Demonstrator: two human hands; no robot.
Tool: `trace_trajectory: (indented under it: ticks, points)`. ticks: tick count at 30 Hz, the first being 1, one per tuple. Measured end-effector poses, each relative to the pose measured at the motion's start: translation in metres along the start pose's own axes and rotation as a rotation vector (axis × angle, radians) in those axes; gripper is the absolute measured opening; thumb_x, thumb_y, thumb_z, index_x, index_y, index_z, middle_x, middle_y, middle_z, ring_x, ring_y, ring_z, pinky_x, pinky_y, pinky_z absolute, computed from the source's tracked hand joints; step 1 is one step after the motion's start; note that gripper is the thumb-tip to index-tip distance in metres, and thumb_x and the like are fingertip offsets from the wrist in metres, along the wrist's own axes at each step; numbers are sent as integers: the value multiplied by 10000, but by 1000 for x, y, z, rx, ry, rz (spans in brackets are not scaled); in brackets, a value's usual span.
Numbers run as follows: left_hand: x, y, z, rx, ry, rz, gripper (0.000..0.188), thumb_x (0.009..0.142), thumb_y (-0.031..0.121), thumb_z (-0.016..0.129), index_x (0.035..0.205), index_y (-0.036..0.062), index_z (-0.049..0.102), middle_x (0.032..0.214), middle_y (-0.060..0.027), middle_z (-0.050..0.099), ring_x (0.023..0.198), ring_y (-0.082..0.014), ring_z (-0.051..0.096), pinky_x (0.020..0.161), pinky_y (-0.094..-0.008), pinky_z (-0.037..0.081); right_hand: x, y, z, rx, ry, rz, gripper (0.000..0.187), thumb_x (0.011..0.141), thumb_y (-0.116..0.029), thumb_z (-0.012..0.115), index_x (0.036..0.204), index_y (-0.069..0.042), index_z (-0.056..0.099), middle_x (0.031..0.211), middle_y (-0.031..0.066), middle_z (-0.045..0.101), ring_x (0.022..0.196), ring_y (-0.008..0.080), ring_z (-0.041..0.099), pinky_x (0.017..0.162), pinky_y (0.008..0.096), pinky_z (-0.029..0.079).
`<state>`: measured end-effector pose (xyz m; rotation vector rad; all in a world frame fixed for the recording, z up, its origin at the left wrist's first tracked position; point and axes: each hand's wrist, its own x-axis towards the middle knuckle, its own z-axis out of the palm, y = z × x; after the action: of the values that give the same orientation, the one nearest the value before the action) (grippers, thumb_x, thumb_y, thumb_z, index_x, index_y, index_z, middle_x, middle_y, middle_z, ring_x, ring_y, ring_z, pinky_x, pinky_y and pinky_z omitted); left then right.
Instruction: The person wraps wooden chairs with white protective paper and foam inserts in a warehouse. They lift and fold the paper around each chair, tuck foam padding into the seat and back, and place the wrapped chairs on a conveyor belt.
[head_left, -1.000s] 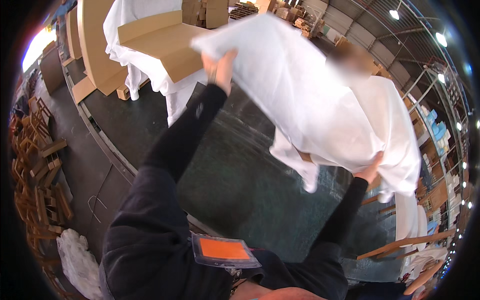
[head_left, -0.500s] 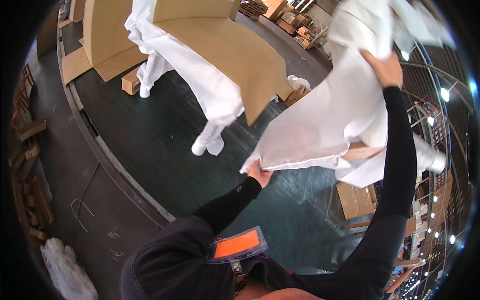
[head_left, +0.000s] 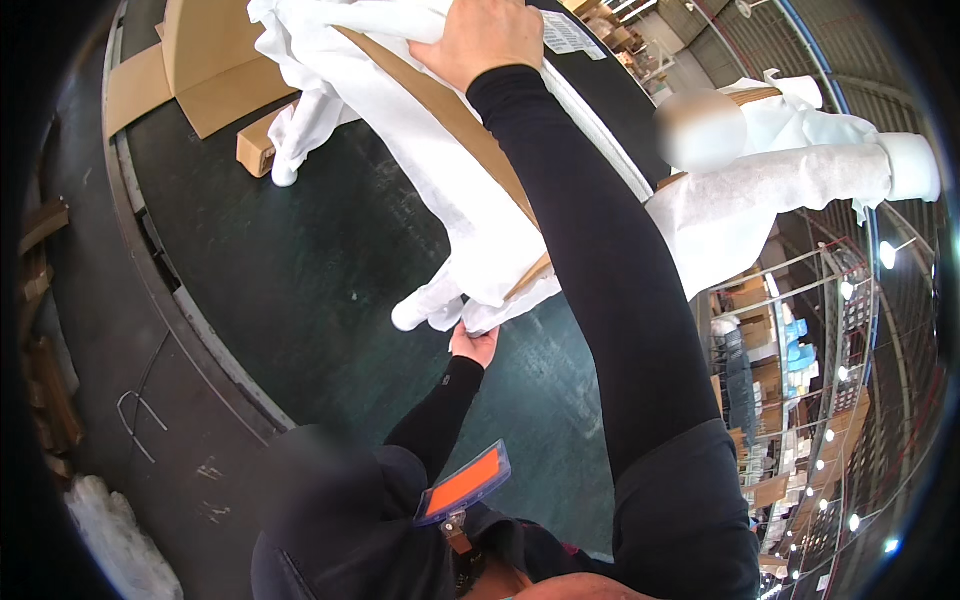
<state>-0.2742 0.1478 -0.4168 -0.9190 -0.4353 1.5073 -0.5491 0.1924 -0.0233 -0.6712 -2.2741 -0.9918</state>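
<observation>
A piece of furniture in white foam wrap [head_left: 720, 240] leans across the middle, its wrapped legs jutting right and a dark panel with a label [head_left: 570, 35] showing on its underside. My right hand [head_left: 490, 42] is closed over its upper edge. At its lower corner, my left hand [head_left: 474, 345] grips the white wrap, the fingertips partly hidden. Directly to the left stands another white-wrapped piece of furniture [head_left: 430, 170] with short legs. Between the two pieces shows the edge of a brown cardboard sheet [head_left: 480, 150]. My right arm hides part of both.
Both pieces are above a dark green surface [head_left: 300, 270] with a metal edge. An open cardboard box [head_left: 215, 60] and a small carton [head_left: 257, 145] stand at the far left. Clear plastic [head_left: 120, 540] lies at the lower left. Racks with cartons [head_left: 770, 370] are at the right.
The held wrapped piece has swung left against the other one, turning its underside into view and covering most of the cardboard sheet. My right hand has moved left and up; my left hand slightly left.
</observation>
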Motion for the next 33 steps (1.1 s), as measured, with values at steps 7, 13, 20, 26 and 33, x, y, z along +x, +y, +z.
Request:
trace_trajectory:
  ticks: [7, 13, 20, 26, 33]
  points:
    - [-79, 59, -4, 1275, 855, -86, 459, 953, 385, 511, 1077, -56, 538, 1101, -276, 612, 952, -430, 636, 960, -613, 450, -35, 54, 2, -2, -185, 76, 632, 717, -495, 811, 1040, -7, 574, 980, 178, 654, 979, 334, 662, 864, 430, 528]
    - [-26, 77, 104, 2146, -290, 1153, 603, 772, 125, 652, 1339, -20, 507, 1310, -270, 558, 1253, -408, 525, 1037, -461, 444, -38, 78, -51, 33, -382, 149, 787, 741, -671, 676, 1183, -19, 670, 1049, 246, 718, 969, 350, 719, 824, 454, 568]
    - [10, 46, 152, 2616, -646, 456, 562, 836, 232, 701, 1295, -57, 551, 1186, -261, 638, 1086, -391, 635, 908, -442, 519, -106, 84, -46, -190, -210, 127, 636, 700, -558, 800, 1023, -30, 652, 1009, 108, 644, 1000, 273, 641, 826, 405, 551]
    - [16, 25, 149, 2636, -659, 470, 535, 850, 231, 692, 1284, -56, 566, 1162, -258, 649, 1035, -380, 647, 873, -434, 528, -113, 85, -43, -88, -230, 208, 610, 650, -579, 805, 965, -70, 691, 976, 88, 664, 942, 248, 653, 772, 399, 555]
    - [15, -29, 173, 2572, -697, 739, 504, 867, 230, 681, 1272, -55, 583, 1133, -254, 663, 976, -366, 660, 832, -425, 537, -138, 89, -89, 114, -100, 202, 725, 720, -529, 765, 1261, -75, 599, 1139, 116, 626, 1095, 288, 569, 946, 489, 405]
